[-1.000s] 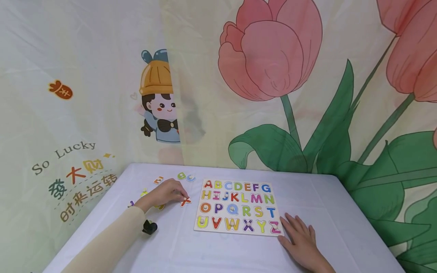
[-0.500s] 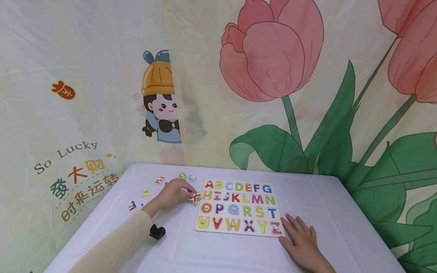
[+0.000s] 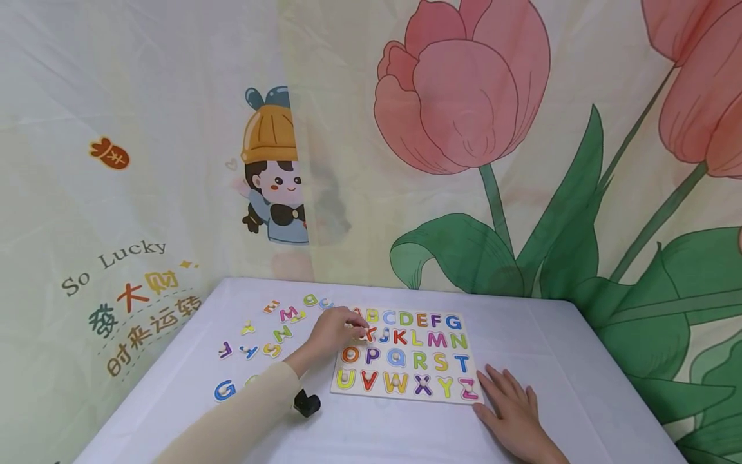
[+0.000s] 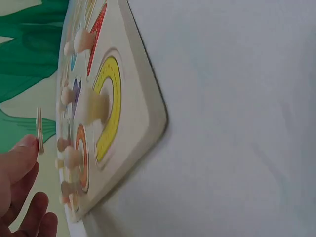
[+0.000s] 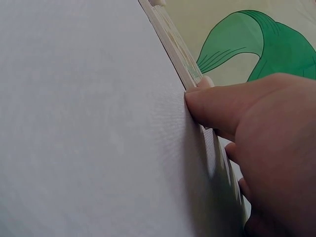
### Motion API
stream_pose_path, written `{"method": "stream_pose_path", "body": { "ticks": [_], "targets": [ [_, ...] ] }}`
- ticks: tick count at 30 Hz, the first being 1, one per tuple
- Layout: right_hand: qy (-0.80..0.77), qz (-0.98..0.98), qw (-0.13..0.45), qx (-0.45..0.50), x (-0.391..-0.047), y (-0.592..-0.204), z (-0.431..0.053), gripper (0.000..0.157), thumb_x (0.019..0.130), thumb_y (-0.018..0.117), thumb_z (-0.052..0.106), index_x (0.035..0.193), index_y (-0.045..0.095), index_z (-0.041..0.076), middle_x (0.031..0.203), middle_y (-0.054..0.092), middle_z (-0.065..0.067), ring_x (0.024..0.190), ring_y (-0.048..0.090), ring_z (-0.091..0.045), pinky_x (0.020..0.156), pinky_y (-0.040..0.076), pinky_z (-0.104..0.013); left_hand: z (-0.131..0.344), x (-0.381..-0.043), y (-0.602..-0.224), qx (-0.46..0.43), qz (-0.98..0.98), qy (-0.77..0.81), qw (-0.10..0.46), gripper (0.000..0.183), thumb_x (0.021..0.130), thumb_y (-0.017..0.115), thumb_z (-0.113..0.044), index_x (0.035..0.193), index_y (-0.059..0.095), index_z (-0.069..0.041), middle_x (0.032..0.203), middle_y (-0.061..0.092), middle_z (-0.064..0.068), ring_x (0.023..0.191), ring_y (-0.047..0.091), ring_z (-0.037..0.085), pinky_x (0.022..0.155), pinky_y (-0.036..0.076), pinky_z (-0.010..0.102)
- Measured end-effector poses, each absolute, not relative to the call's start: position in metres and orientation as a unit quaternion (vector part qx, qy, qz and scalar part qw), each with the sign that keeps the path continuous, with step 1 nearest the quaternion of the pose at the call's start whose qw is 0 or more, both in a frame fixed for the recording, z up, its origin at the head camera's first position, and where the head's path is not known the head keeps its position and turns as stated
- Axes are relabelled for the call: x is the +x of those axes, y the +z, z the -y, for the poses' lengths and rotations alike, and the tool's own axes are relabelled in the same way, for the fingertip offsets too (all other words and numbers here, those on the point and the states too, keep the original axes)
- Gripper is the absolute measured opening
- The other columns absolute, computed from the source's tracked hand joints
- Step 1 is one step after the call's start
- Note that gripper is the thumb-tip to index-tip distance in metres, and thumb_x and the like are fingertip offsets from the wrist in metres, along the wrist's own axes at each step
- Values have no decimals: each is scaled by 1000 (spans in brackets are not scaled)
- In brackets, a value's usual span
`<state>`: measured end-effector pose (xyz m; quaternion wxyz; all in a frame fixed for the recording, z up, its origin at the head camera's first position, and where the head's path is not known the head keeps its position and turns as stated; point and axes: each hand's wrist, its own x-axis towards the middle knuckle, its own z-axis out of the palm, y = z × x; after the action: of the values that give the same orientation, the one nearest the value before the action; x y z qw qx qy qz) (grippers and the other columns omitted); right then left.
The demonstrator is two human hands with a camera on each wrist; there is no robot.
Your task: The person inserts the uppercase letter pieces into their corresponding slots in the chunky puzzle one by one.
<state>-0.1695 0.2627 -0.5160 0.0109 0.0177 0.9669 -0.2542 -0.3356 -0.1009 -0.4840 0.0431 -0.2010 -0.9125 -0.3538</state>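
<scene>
In the head view my left hand [image 3: 334, 332] is over the left side of the wooden alphabet board [image 3: 408, 396], pinching a red letter piece [image 3: 370, 333] that looks like a K. The left wrist view shows that piece [image 4: 40, 131] edge-on between thumb and fingertips, above the board's knobbed letters. My right hand [image 3: 513, 412] rests at the board's lower right corner with its fingers stretched along the right edge. The thumb [image 5: 212, 103] touches the board's side in the right wrist view. Several letters on the board, such as the yellow U [image 3: 345, 379], carry knobs.
Several loose letter pieces lie left of the board, among them a blue G [image 3: 225, 390], a purple F [image 3: 225, 350], a green N [image 3: 282, 334] and a pink M [image 3: 288, 314]. A black device [image 3: 307, 404] hangs by the left wrist. A printed curtain [image 3: 348, 193] stands behind the table.
My left hand has carried the red letter piece rightward from the tablecloth to over the board, uncovering loose letters behind it. My right hand has stayed at the board's corner.
</scene>
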Motion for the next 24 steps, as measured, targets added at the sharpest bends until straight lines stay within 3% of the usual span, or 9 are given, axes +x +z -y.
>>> {"method": "stream_pose_path", "body": {
  "ticks": [15, 24],
  "targets": [
    [-253, -967, 5, 19, -169, -519, -262, 74, 100, 71, 41, 160, 46, 5, 171, 28, -23, 156, 5, -53, 114, -12, -81, 41, -334, -490, -197, 910, -361, 55, 4, 94, 84, -23, 95, 85, -19, 94, 68, -6, 88, 57, 12, 93, 47, 40],
    [-254, -967, 6, 20, -169, -520, -263, 76, 99, 71, 42, 160, 45, 6, 172, 27, -23, 156, 4, -53, 114, -13, -81, 31, -336, -496, -204, 910, -355, 57, 4, 93, 85, -22, 90, 84, -20, 97, 69, -5, 91, 59, 10, 87, 50, 35]
  ]
}}
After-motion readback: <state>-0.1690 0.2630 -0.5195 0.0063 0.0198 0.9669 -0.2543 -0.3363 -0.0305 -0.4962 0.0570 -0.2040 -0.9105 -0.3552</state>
